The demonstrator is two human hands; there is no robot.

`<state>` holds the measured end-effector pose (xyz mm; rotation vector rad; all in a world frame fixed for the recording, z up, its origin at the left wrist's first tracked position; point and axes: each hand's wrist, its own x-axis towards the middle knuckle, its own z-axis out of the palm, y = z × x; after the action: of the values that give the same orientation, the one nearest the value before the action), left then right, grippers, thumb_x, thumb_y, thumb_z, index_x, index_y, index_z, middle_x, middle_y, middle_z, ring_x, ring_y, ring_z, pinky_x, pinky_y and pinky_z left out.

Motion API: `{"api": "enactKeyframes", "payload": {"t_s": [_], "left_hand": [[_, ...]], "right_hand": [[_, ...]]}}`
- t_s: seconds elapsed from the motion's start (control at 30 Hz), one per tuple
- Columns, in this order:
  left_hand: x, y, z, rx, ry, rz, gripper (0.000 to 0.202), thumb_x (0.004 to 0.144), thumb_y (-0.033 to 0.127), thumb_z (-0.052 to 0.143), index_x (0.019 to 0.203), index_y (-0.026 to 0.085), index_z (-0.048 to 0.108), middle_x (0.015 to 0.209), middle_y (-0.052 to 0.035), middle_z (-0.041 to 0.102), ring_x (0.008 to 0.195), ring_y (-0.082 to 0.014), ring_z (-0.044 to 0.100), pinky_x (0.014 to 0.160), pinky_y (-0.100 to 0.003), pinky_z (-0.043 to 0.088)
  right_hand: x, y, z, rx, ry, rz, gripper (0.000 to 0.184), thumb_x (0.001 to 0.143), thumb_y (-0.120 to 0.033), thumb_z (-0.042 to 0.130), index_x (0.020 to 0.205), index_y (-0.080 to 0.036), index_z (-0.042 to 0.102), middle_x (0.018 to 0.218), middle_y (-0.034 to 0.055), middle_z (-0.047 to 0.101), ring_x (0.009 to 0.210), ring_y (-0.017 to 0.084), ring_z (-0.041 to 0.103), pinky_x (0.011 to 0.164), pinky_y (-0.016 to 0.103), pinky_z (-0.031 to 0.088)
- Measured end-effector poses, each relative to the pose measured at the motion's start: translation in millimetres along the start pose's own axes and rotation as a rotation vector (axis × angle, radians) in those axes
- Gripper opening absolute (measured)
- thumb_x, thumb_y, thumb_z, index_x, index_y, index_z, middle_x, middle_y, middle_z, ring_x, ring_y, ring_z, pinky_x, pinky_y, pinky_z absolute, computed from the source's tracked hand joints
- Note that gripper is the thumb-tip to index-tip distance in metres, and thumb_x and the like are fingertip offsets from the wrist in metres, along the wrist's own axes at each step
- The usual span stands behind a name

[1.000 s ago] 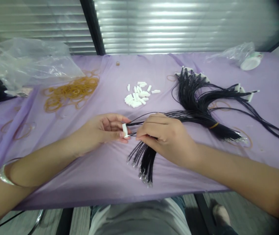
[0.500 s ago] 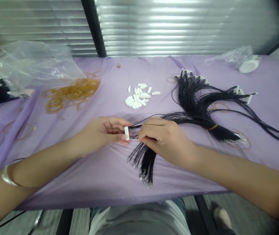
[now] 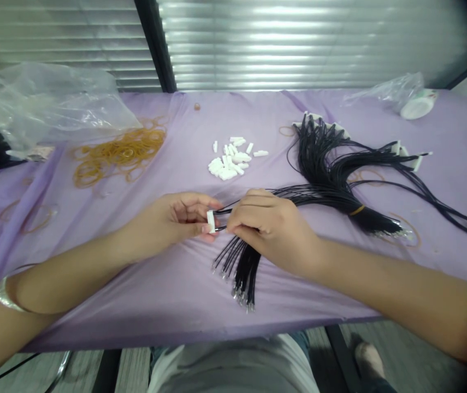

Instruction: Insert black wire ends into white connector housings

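Between the thumb and fingers of my left hand [image 3: 186, 218] is a small white connector housing [image 3: 211, 221], held upright with black wires entering its right side. Just right of it, my right hand [image 3: 268, 226] pinches a thin black wire [image 3: 222, 228] close to the housing. Under and beyond my right hand runs a bundle of black wires [image 3: 311, 192]. Its loose ends with metal terminals [image 3: 243, 295] fan out toward the table's front edge. The fingertips of my right hand are partly hidden behind its knuckles.
Loose white housings [image 3: 229, 161] lie in a pile beyond my hands. Tan rubber bands [image 3: 122, 153] and a clear plastic bag [image 3: 61, 103] are at the left. Wires fitted with housings [image 3: 319, 147] lie at the right, near a white cup [image 3: 417, 106]. Purple cloth [image 3: 155, 295] covers the table.
Both hands keep their grips and have stayed nearly in place. The right fingertips are slightly closer to the housing. The whole view has shifted a little.
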<state>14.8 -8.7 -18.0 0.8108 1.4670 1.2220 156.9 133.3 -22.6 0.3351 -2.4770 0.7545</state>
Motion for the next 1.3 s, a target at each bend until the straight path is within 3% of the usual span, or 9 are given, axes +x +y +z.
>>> {"api": "enactKeyframes", "payload": {"t_s": [0.2,0.4,0.7,0.87,0.93,1.0,1.1,1.23,1.3], "left_hand": [[0.6,2.1,1.2,0.023,0.006,-0.014,0.031,0.073,0.011,0.063,0.103,0.014,0.057,0.085,-0.0044,0.067,0.078,-0.0139,0.064,0.074,-0.027,0.053],[1.3,4.1,4.0,-0.023,-0.041,-0.02,0.023,0.073,0.007,0.061,0.094,0.014,0.058,0.081,-0.0019,0.063,0.079,-0.0136,0.062,0.075,-0.032,0.054],[1.7,3.4,3.3,-0.023,-0.049,-0.02,0.026,0.072,0.006,0.061,0.097,0.014,0.056,0.079,-0.0011,0.062,0.079,-0.0138,0.061,0.076,-0.031,0.053],[1.1,2.1,3.1,-0.09,-0.009,0.004,0.032,0.075,0.009,0.061,0.105,0.016,0.051,0.081,-0.0014,0.062,0.079,-0.0131,0.062,0.078,-0.029,0.051],[0.1,2.2,2.3,-0.174,0.026,0.011,0.037,0.075,0.008,0.06,0.107,0.02,0.047,0.083,-0.0004,0.062,0.075,-0.0109,0.062,0.075,-0.025,0.051],[-1.2,2.4,1.6,-0.237,0.046,0.005,0.034,0.075,0.007,0.06,0.103,0.021,0.047,0.085,0.0002,0.062,0.074,-0.0102,0.062,0.074,-0.022,0.05],[-3.9,3.5,2.5,-0.22,0.096,0.027,0.026,0.074,0.009,0.062,0.095,0.021,0.053,0.083,0.0013,0.061,0.076,-0.0104,0.062,0.074,-0.02,0.049],[-8.9,7.2,6.8,-0.029,0.247,0.161,0.034,0.071,0.012,0.066,0.103,0.024,0.061,0.081,0.0035,0.061,0.077,-0.0094,0.06,0.074,-0.017,0.048],[-11.7,8.9,8.4,0.041,0.244,0.201,0.031,0.075,0.015,0.063,0.104,0.025,0.063,0.082,0.0033,0.063,0.076,-0.0096,0.062,0.072,-0.016,0.048]], "right_hand": [[-0.7,-2.6,3.5,-0.002,0.046,0.04,0.009,0.081,-0.011,0.054,0.078,-0.013,0.062,0.073,0.0013,0.064,0.069,0.012,0.054,0.071,0.026,0.039],[0.8,-7.9,4.7,-0.061,0.035,0.124,0.007,0.077,-0.007,0.053,0.074,-0.013,0.056,0.068,0.001,0.059,0.067,0.012,0.052,0.068,0.024,0.038],[1.0,-7.0,11.7,-0.017,0.055,0.156,0.007,0.076,-0.007,0.054,0.073,-0.013,0.054,0.067,-0.0003,0.057,0.066,0.01,0.051,0.065,0.021,0.038],[2.2,-10.2,0.1,-0.175,0.029,0.024,0.009,0.083,-0.016,0.051,0.083,-0.012,0.058,0.08,0.0052,0.06,0.078,0.015,0.052,0.074,0.028,0.04],[1.3,-11.6,-7.8,-0.251,-0.034,-0.101,0.013,0.085,-0.018,0.049,0.086,-0.013,0.061,0.092,0.0072,0.06,0.088,0.018,0.05,0.079,0.033,0.039],[-0.1,-10.4,-13.6,-0.286,-0.206,-0.157,0.016,0.087,-0.018,0.046,0.087,-0.014,0.062,0.098,0.0071,0.059,0.091,0.019,0.049,0.08,0.035,0.038],[-1.3,-4.6,-17.2,-0.223,-0.472,-0.068,0.015,0.086,-0.022,0.049,0.092,-0.015,0.06,0.096,0.0076,0.056,0.093,0.019,0.048,0.083,0.035,0.038],[-0.5,-0.4,-20.9,-0.058,-0.603,0.069,0.009,0.082,-0.021,0.055,0.088,-0.015,0.058,0.085,0.0038,0.057,0.085,0.016,0.051,0.081,0.032,0.039],[-0.3,-1.8,-23.3,-0.041,-0.63,0.1,0.005,0.082,-0.018,0.054,0.081,-0.015,0.058,0.079,0.0028,0.057,0.082,0.016,0.051,0.08,0.032,0.038]]}}
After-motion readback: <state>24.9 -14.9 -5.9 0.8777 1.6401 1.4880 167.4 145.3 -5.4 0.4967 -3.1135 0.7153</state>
